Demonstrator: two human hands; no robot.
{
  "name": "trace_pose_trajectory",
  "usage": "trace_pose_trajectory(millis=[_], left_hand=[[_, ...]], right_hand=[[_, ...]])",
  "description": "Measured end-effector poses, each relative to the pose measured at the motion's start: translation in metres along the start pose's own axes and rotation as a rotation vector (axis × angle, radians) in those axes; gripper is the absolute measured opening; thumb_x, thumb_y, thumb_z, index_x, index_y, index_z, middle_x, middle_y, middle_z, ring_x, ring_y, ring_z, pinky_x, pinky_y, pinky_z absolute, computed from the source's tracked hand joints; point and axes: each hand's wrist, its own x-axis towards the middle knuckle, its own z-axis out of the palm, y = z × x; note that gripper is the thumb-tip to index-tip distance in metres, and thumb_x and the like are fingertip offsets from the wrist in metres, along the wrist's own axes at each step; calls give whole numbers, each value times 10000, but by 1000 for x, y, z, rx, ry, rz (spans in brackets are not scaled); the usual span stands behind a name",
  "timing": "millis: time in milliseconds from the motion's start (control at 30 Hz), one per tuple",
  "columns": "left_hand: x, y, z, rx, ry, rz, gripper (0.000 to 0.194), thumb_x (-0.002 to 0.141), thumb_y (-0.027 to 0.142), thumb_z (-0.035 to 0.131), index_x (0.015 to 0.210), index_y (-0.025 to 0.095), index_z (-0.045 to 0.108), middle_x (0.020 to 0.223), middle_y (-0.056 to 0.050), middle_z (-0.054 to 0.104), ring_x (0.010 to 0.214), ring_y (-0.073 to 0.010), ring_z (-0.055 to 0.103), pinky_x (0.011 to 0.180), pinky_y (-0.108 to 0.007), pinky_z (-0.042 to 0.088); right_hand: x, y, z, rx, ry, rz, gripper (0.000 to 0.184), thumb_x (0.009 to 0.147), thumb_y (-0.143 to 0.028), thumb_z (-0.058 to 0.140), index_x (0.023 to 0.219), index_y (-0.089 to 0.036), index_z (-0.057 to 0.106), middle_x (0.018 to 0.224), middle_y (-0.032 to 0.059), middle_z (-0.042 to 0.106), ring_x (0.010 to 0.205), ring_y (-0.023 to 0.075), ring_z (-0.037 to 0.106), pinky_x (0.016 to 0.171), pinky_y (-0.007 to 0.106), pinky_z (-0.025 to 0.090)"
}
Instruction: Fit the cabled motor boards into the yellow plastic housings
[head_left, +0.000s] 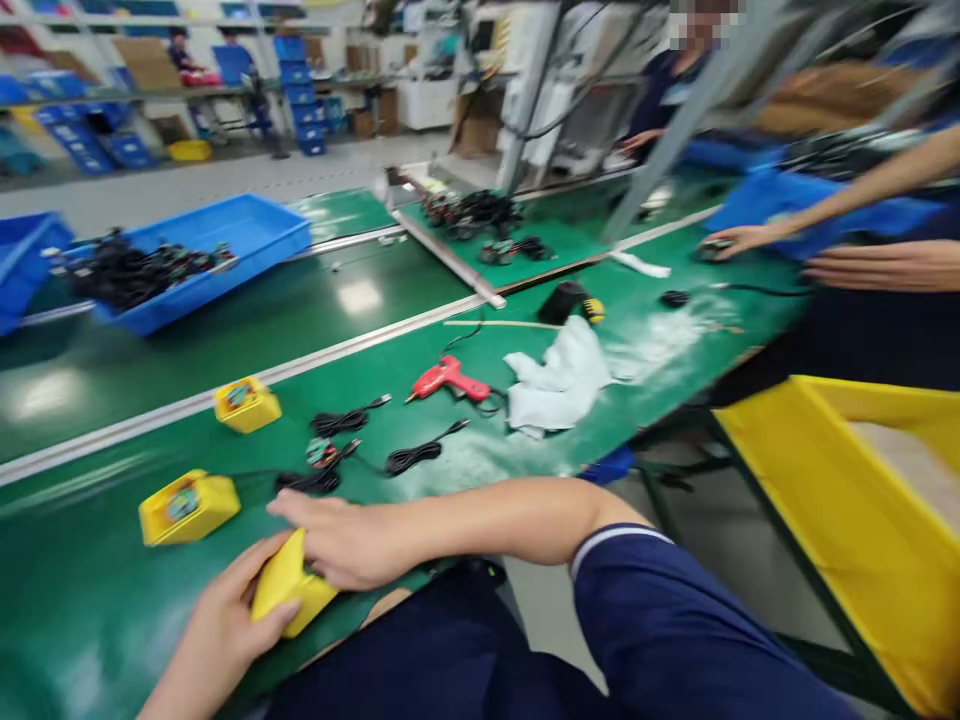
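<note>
My left hand [225, 620] grips a yellow plastic casing [289, 590] low on the green belt bench [90, 610]. My right hand [337, 540] reaches across from the right and closes over the casing's top edge. Just beyond them lie two similar yellow casings [187, 507] [246, 405] with printed labels. Several coiled black cables [416, 457] lie near a small circuit board [322, 453]. Farther right are a red hot-glue gun [448, 379] and a crumpled white cloth [559, 377].
A co-worker's hands [750, 237] work at the far right near a blue bin [817, 205]. A yellow bin [847, 450] stands to my right, below the bench. A blue tray [202, 260] of black cables sits on a parallel belt. Blue crates line the back.
</note>
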Motion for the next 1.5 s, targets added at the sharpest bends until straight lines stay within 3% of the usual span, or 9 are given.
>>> trace_pose_trajectory(millis=[200, 367, 533, 767, 1033, 1167, 1267, 1367, 1500], left_hand=[[1, 36, -2, -276, -116, -104, 628, 701, 534, 769, 1215, 177, 735, 1195, -144, 759, 1112, -330, 713, 991, -433, 582], [-2, 41, -7, -337, -170, -118, 662, 704, 555, 795, 1236, 169, 726, 1227, -137, 738, 1126, -329, 687, 1010, -429, 552], [-1, 46, -12, -409, -207, -127, 663, 705, 530, 820, 1255, 172, 721, 1254, -126, 728, 1154, -336, 667, 1036, -430, 528], [-7, 39, -8, -666, -251, -229, 746, 740, 503, 822, 1366, 139, 641, 1318, -150, 699, 1177, -327, 664, 999, -422, 560], [-16, 29, -4, -764, -210, -285, 786, 712, 445, 888, 1384, 155, 602, 1366, -166, 679, 1224, -335, 675, 1050, -465, 559], [-20, 24, -2, -756, -214, -267, 778, 705, 457, 891, 1368, 167, 606, 1360, -168, 681, 1203, -333, 688, 1053, -476, 558], [-21, 23, -2, -725, -193, -239, 751, 696, 442, 891, 1347, 179, 626, 1363, -160, 674, 1227, -332, 670, 1090, -480, 532], [-20, 27, -3, -677, -183, -203, 709, 695, 398, 875, 1331, 185, 646, 1334, -145, 679, 1236, -324, 656, 1108, -470, 516], [-19, 34, -5, -556, -173, -183, 691, 678, 308, 845, 1330, 190, 652, 1316, -133, 681, 1220, -314, 653, 1107, -460, 515]], right_hand=[[-14, 17, 37, 265, 120, -138, 196, 963, -72, 545, 1159, -71, 553, 1703, 334, 142, 1625, 347, 4, 1283, 555, 297], [-18, 16, 41, 218, 157, -209, 144, 946, -41, 552, 1084, -75, 576, 1716, 327, 88, 1622, 340, -54, 1293, 585, 270], [-21, 13, 34, 206, 191, -213, 138, 961, -63, 526, 1063, -115, 601, 1734, 264, 119, 1623, 315, -13, 1282, 599, 304], [-26, 15, 33, 185, 278, -224, 157, 957, -44, 516, 1056, -166, 518, 1719, 290, 150, 1628, 298, 27, 1241, 579, 388], [-29, 10, 15, 346, 449, -117, 129, 1009, -163, 557, 1007, -222, 442, 1609, 311, 397, 1579, 299, 315, 1154, 573, 477], [-31, 4, 18, 366, 603, -55, 165, 998, -182, 625, 935, -232, 481, 1418, 221, 626, 1431, 283, 547, 1091, 510, 541], [-30, -3, 17, 308, 607, -102, 111, 997, -187, 643, 962, -219, 543, 1255, 165, 715, 1252, 256, 665, 1010, 465, 576], [-26, -12, 12, 212, 549, -126, 40, 1011, -161, 595, 1038, -189, 605, 1145, 137, 727, 1050, 227, 676, 903, 415, 580], [-21, -21, 9, 151, 440, -6, 109, 1000, -160, 560, 963, -170, 662, 912, 86, 674, 827, 198, 576, 747, 340, 524]])
